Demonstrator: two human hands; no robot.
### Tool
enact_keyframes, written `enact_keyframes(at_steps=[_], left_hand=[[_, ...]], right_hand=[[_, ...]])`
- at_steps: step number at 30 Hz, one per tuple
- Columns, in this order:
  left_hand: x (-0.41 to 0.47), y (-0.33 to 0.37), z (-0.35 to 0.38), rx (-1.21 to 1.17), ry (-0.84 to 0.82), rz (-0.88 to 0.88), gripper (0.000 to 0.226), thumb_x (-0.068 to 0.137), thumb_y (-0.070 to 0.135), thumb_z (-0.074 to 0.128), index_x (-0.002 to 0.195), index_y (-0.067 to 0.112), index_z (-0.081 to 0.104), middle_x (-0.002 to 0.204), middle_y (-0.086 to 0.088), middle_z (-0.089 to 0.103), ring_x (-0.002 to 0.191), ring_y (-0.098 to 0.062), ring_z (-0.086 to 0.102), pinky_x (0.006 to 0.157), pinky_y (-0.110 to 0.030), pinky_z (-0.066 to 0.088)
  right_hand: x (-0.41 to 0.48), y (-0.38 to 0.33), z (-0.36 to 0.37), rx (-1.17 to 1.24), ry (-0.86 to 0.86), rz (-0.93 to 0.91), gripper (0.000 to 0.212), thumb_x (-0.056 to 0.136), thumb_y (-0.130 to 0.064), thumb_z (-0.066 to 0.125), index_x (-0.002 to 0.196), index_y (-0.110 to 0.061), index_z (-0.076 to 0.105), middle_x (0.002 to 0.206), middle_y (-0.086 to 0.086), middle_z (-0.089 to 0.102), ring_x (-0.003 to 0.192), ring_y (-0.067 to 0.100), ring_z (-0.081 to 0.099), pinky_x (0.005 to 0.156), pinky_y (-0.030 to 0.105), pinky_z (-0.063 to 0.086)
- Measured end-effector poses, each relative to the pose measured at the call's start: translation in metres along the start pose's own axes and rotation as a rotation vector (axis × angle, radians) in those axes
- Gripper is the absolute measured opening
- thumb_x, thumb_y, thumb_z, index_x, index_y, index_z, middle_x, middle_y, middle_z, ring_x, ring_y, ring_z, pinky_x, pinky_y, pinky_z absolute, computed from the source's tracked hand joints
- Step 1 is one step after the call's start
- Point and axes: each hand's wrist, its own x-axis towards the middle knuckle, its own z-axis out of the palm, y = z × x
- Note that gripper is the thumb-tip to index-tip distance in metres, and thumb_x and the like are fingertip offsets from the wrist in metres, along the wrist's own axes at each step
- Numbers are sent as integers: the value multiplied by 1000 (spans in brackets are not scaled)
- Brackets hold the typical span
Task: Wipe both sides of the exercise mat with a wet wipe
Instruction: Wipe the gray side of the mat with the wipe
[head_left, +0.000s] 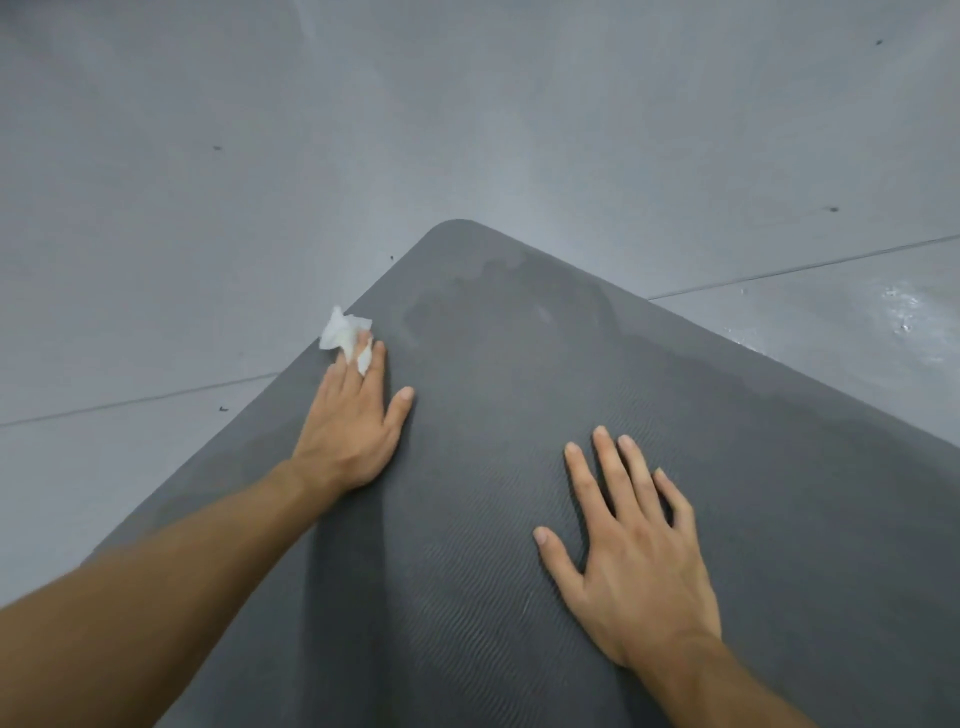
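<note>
Head view, the only one I have: a dark grey, ribbed foam exercise mat (519, 467) lies flat on the smooth grey floor (208, 208), its rounded far corner pointing away from me. The left hand (353, 431) is at the mat's left edge with a crumpled white wet wipe (343, 330) under its fingertips. The grip there is released: the fingers lie straight and press the wipe down, and a tuft of it pokes up between two of them. The right hand (634, 551) is spread flat on the mat nearer to me, palm down, grip released and holding nothing. I take it to be pinning the mat. Darker damp patches (493, 291) show towards the far corner, so I judge this face to be partly wiped. I cannot tell which side is up.

What worries me from here:

- The wipe sits right on the mat's border, partly past it. A stroke outwards could drag it onto the floor, and it would then carry grit back onto the mat.
- With straight fingers and no clench, the wipe could bunch up or slip out on the ribbed texture, leaving the bare fingers rubbing the foam.
- If the right hand lifts during a stroke, the mat may creep across the smooth floor.
- The damp marks look uneven, so strips near the edges could be missed.
</note>
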Motion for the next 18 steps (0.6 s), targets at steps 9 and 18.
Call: enact_keyframes(at_steps=[9,18], left_hand=[[-57,64,-3,31,-134,557,74,105,57,15,166,15,14,173,0,3,160,-14,-2,128,-29,-3],[44,9,-17,-63,-9,51,71,101,52,20,151,4,34,156,-20,38,143,-40,35,118,-52,31]], right_hand=[[1,-2,-1,-5,-39,-1,80,99,-71,24,166,-29,19,175,2,9,161,20,5,128,47,14],[1,-2,-1,39,-36,8,81,98,-73,24,166,-31,18,175,2,7,161,21,1,129,48,11]])
